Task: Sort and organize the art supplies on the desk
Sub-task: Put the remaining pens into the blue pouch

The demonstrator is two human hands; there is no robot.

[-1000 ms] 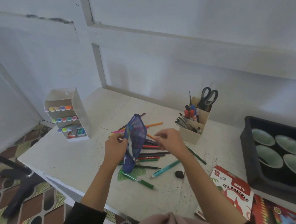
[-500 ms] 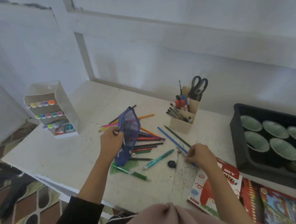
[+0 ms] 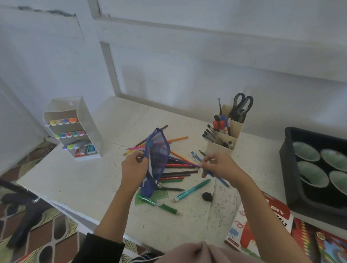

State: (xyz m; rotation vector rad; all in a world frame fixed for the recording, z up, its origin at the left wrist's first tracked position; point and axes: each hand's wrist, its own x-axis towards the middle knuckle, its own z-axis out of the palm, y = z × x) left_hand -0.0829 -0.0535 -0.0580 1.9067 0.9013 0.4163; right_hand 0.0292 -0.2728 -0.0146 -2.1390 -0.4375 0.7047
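Note:
My left hand (image 3: 132,166) grips the open edge of a blue mesh pencil pouch (image 3: 155,162), held upright over the white desk (image 3: 84,179). My right hand (image 3: 219,166) pinches a blue pencil (image 3: 216,173) and a dark green one together, just right of the pouch. Several loose coloured pencils (image 3: 179,172) lie fanned out on the desk behind the pouch. A teal pen (image 3: 192,189), a green pen (image 3: 159,205) and a small black eraser (image 3: 207,196) lie in front of them.
A cream holder (image 3: 223,140) with scissors (image 3: 241,106), markers and brushes stands at the back right. A white marker rack (image 3: 74,128) stands at the left. A black tray (image 3: 291,174) of green bowls sits at the right, with an oil pastels box (image 3: 259,226) near the front edge.
My right hand picked up the blue and green pencils from the desk's right side and carried them left, towards the pouch. My left hand kept holding the pouch.

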